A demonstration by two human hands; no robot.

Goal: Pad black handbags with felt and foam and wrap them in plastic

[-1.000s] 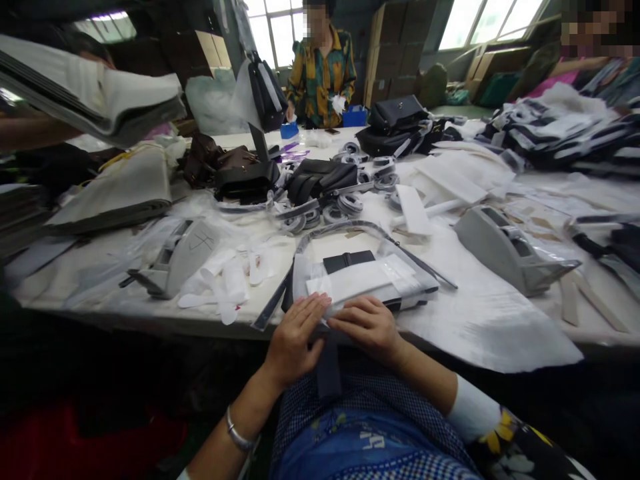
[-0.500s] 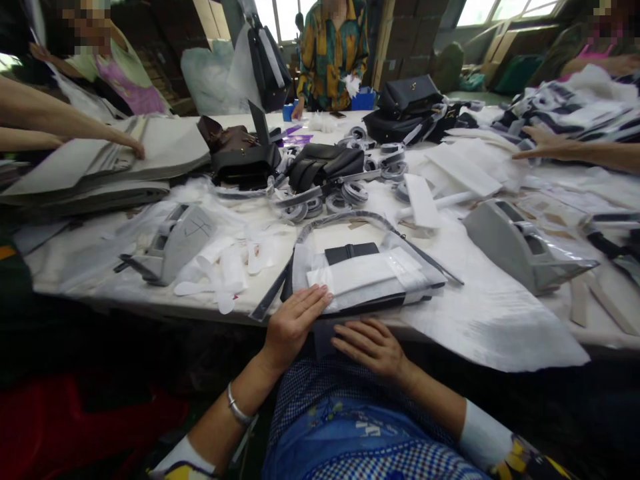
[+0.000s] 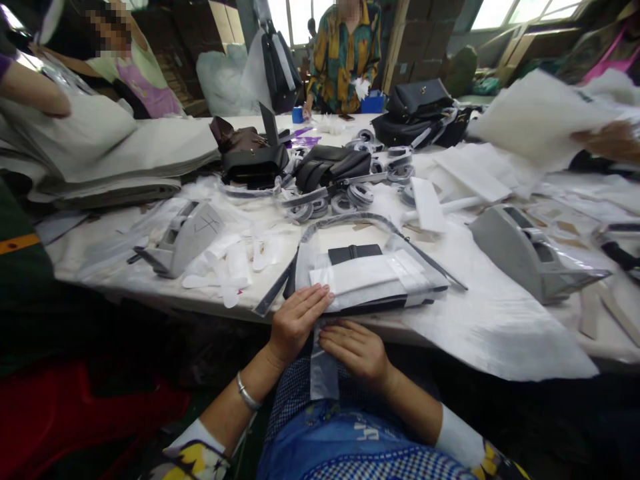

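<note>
A black handbag (image 3: 360, 303) lies at the table's front edge, with white foam sheet (image 3: 357, 277) and clear wrap over its front. Its wrapped handle (image 3: 350, 219) arches behind it. My left hand (image 3: 300, 320) lies on the bag's lower left corner, fingers stretched out. Just below the table edge, my right hand (image 3: 357, 353) is palm down, its fingers extended over the top of a translucent strip (image 3: 324, 373). That strip hangs down in front of my apron. What lies under my right palm is hidden.
Grey tape dispensers stand left (image 3: 193, 233) and right (image 3: 535, 253). White paper tabs (image 3: 233, 270) lie left of the bag. Wrapped strap coils (image 3: 345, 197) and black bags (image 3: 415, 110) are behind. Co-workers handle sheets at both sides; another person (image 3: 345, 53) stands opposite.
My right hand has moved slightly left, onto the translucent strip, which now hangs lower in view. My left hand stays on the bag. At right, a co-worker has lifted a white sheet.
</note>
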